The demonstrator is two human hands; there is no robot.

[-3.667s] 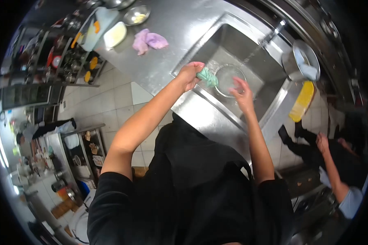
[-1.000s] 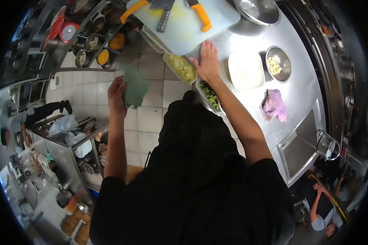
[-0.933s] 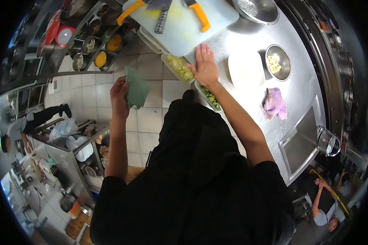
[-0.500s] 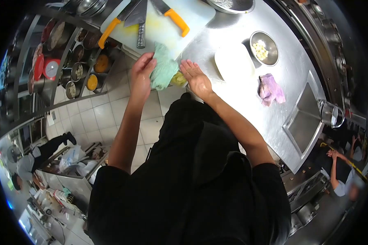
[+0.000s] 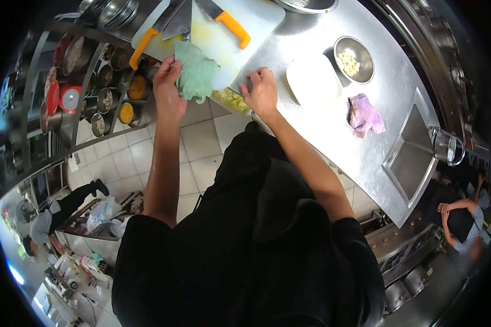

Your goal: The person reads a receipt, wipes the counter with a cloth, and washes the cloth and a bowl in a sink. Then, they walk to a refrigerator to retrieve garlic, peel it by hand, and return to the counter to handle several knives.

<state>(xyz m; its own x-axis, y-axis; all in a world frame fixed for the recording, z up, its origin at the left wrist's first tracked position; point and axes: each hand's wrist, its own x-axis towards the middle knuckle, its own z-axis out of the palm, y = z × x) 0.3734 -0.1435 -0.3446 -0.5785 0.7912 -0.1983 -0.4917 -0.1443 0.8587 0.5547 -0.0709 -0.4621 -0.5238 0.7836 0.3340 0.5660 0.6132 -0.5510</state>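
Observation:
A green cloth (image 5: 196, 72) hangs from my left hand (image 5: 168, 90), pinched between thumb and fingers at its upper left corner. It hangs over the front edge of the white cutting board (image 5: 262, 16). My right hand (image 5: 263, 95) is over the steel counter's edge, fingers bent and apart, holding nothing. Between the hands, below the cloth, a container of pale yellow-green pieces (image 5: 232, 101) partly shows. On the board lie an orange-handled knife (image 5: 232, 28), another orange-handled knife (image 5: 144, 49) and a cleaver (image 5: 179, 26), whose handle is mostly hidden behind the cloth.
The steel counter (image 5: 322, 128) bears a white tray (image 5: 313, 80), a bowl of pale pieces (image 5: 354, 60) and a purple cloth (image 5: 364, 115). A sink (image 5: 412, 158) is at the right. Food containers (image 5: 126, 112) fill the left shelves. Other people are at far left and far right.
My left hand has moved left and up with the green cloth, which now spreads wider and covers the cleaver's handle. My right hand has risen slightly and its fingers have curled.

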